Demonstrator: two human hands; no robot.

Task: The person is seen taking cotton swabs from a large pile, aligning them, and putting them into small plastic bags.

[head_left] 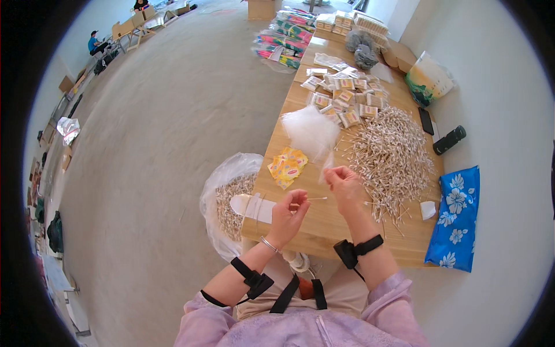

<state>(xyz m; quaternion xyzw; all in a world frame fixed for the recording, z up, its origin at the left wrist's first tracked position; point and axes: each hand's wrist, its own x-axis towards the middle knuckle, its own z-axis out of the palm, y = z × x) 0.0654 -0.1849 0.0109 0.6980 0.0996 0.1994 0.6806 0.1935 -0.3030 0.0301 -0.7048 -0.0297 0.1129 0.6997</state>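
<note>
My left hand (287, 217) is above the table's near left corner with its fingers curled together. A single cotton swab (317, 199) sticks out to the right from its fingertips. To its right, my right hand (346, 186) pinches the edge of a small clear plastic bag (326, 169). The big heap of loose cotton swabs (393, 156) lies just right of that hand. Beyond the hands are a stack of clear plastic bags (311, 130) and a pile of yellow printed cards (288, 165). A white flat strip with a band around it (254, 208) lies beside my left hand, over the table edge.
Filled swab packets (347, 92) cover the table's farther part. A large clear sack of swabs (231, 199) stands left of the table. Along the wall side are a black bottle (450, 140), a phone (426, 121) and a blue floral pouch (457, 217). Two people sit far left.
</note>
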